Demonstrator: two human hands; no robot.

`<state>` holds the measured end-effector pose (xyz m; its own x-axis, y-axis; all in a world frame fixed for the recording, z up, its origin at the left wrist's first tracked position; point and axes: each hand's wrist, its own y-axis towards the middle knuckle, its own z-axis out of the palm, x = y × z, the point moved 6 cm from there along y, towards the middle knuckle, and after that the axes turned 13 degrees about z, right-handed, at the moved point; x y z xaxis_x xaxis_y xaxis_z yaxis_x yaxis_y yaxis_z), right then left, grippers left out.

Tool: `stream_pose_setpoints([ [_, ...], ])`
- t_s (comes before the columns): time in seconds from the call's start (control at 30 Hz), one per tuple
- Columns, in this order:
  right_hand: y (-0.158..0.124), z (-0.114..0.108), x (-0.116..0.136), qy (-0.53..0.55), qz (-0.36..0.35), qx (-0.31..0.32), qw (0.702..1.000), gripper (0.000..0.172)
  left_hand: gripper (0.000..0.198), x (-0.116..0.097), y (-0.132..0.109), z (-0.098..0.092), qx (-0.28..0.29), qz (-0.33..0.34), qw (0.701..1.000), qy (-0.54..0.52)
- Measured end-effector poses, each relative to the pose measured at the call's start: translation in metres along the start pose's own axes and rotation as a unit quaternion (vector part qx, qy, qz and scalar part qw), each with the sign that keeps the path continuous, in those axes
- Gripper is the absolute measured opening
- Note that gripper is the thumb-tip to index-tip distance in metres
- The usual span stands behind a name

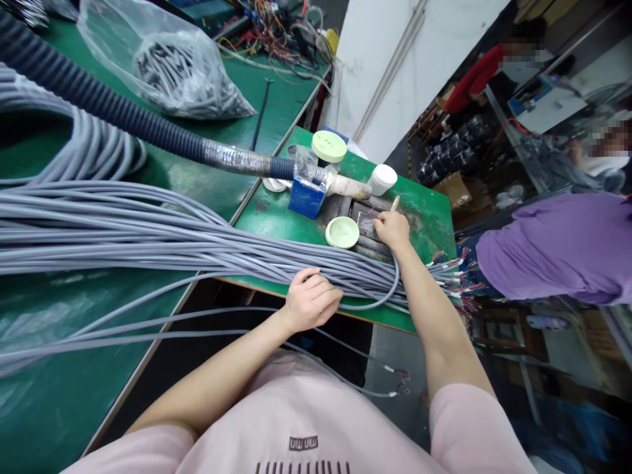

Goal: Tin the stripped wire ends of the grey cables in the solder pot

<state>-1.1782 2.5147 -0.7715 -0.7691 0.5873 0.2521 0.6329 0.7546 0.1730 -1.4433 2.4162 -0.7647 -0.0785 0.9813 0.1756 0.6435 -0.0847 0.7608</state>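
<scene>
A thick bundle of grey cables [237, 253] lies across the green tables, with stripped, coloured wire ends [467, 283] at its right. My right hand [394, 229] is closed around the end of one grey cable [396, 280], over a dark metal block with a shiny square recess [367, 224]. Thin coloured wires stick out from its fingertips toward that recess. This cable loops down and back to my left hand [313, 299], whose curled fingers close on it at the bundle's near edge. Beside the recess sits an open, pale-green shallow tub [342, 232].
A black corrugated hose [148, 128] ends in a pale nozzle above the block, propped on a blue box [306, 197]. A white jar [382, 179] and a yellow-green lid [328, 146] stand behind. Loose cables [237, 309] hang nearby. A person in purple [557, 250] is at right.
</scene>
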Motion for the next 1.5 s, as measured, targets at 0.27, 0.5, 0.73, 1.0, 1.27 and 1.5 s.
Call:
stream_pose_setpoints([
  [0.27, -0.003, -0.007, -0.002, 0.029, 0.008, -0.014, 0.999, 0.030, 0.015, 0.001, 0.000, 0.000, 0.001, -0.002, 1.000, -0.007],
  [0.5, -0.002, -0.004, -0.001, 0.015, 0.006, -0.006, 1.000, 0.032, 0.015, 0.001, 0.000, -0.001, -0.001, -0.004, 1.000, -0.016],
  [0.73, -0.002, 0.001, 0.001, 0.007, 0.011, 0.002, 1.000, 0.030, 0.014, 0.000, 0.003, -0.002, -0.001, 0.000, 1.000, -0.004],
  [1.0, -0.020, -0.027, -0.009, 0.224, -0.012, -0.025, 0.974, 0.028, 0.014, 0.000, 0.000, -0.001, -0.005, -0.002, 1.000, -0.008],
  [1.27, -0.103, -0.063, -0.020, 0.538, -0.016, 0.006, 0.843, 0.032, 0.012, -0.001, 0.003, -0.003, -0.006, -0.002, 1.000, 0.001],
  [1.5, -0.147, -0.069, -0.020, 0.599, 0.006, 0.009, 0.800, 0.033, 0.008, -0.003, 0.009, -0.006, -0.001, -0.033, 0.999, -0.015],
])
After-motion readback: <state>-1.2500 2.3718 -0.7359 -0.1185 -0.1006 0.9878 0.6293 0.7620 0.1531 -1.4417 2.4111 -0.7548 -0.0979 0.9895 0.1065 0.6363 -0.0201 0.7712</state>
